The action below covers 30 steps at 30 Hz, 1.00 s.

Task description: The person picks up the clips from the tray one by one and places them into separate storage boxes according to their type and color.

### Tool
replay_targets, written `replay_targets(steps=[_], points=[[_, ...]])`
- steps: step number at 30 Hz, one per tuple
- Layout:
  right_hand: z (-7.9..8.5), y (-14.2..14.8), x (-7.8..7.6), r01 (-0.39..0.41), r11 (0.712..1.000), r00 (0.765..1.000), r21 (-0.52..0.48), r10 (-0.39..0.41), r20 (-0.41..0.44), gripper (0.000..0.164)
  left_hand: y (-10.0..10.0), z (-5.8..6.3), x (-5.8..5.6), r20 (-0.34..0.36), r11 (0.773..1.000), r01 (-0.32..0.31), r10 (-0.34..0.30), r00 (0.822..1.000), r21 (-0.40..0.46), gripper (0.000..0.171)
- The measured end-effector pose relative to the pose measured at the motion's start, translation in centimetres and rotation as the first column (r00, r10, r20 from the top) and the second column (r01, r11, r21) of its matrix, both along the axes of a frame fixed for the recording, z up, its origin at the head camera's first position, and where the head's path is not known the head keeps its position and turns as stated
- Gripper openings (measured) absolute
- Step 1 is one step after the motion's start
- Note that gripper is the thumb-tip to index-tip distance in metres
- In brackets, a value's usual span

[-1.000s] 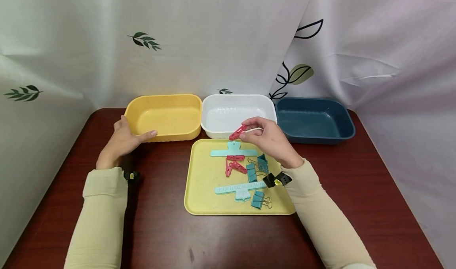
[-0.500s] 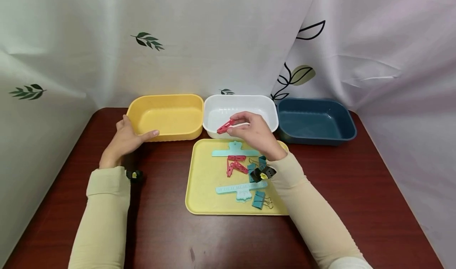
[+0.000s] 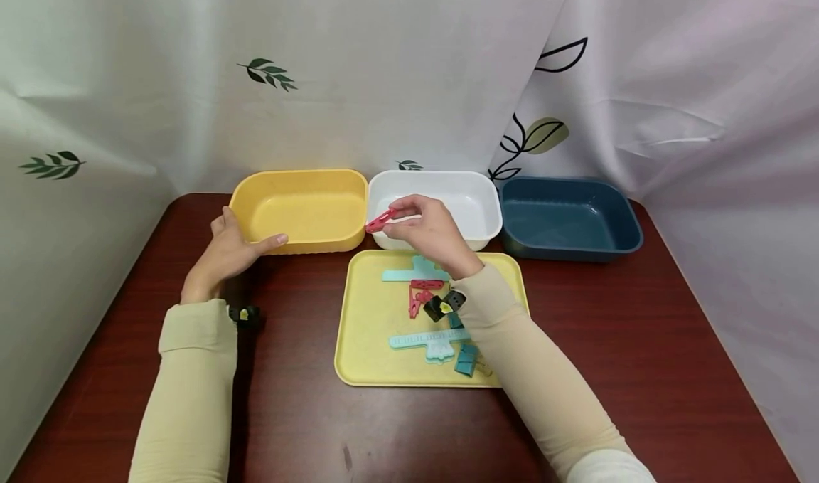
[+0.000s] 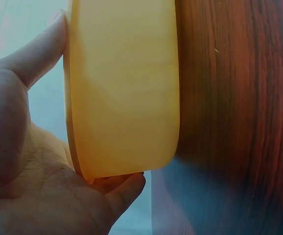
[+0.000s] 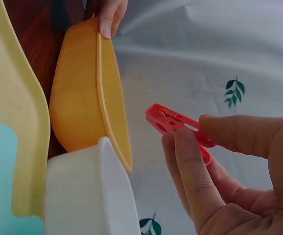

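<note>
My right hand point(image 3: 431, 234) pinches a red clothespin point(image 3: 380, 221) between thumb and fingers, over the near left corner of the white bin point(image 3: 463, 209) and close to the yellow bin. In the right wrist view the clothespin point(image 5: 176, 122) points away from the fingertips. My left hand point(image 3: 230, 248) holds the near left corner of the yellow bin point(image 3: 307, 216); its thumb lies along the front rim, its fingers at the left end. More red clothespins point(image 3: 427, 284) lie on the yellow tray point(image 3: 361, 348), partly hidden by the right wrist's camera.
A dark blue bin point(image 3: 569, 220) stands right of the white one, completing a row against the curtain point(image 3: 384, 63). On the tray also lie mint ruler clips point(image 3: 425, 338) and teal binder clips point(image 3: 466, 361), some behind my right sleeve point(image 3: 537, 376).
My right hand has carried the red clothespin leftward, from above the tray's back edge to the gap between the white and yellow bins. The left hand keeps its hold on the yellow bin.
</note>
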State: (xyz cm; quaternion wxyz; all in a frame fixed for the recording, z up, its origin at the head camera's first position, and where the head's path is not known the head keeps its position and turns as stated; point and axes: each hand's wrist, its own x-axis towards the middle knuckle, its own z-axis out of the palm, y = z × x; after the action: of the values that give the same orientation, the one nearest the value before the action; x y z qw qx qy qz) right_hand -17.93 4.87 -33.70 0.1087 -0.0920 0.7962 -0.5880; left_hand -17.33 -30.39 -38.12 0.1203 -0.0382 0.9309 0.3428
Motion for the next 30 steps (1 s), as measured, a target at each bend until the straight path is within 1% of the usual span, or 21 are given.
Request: replay_targets(steps=[14,20,26,30], points=[[-0.5,-2.7,-1.8,0.022,1.000,1.000,0.000,-0.022,-0.018,0.034,0.0,0.1,0.1,0.011,1.000,0.000,0.000,1.000,-0.006,0.131],[-0.9,-3.9,-2.4,0.020,1.000,1.000,-0.004,-0.020,-0.010,0.035,0.0,0.1,0.0,0.019,1.000,-0.003,0.003,1.000,0.003,0.131],[-1.3,-5.1,-3.0,0.019,0.999,1.000,0.030,-0.018,-0.021,0.035,0.2,0.1,0.0,0.017,1.000,-0.009,0.008,1.000,0.006,0.132],[-1.6,-5.9,-3.4,0.017,0.999,1.000,0.052,-0.016,-0.011,0.036,0.1,0.1,-0.1,0.023,1.000,-0.013,0.013,1.000,-0.005,0.132]])
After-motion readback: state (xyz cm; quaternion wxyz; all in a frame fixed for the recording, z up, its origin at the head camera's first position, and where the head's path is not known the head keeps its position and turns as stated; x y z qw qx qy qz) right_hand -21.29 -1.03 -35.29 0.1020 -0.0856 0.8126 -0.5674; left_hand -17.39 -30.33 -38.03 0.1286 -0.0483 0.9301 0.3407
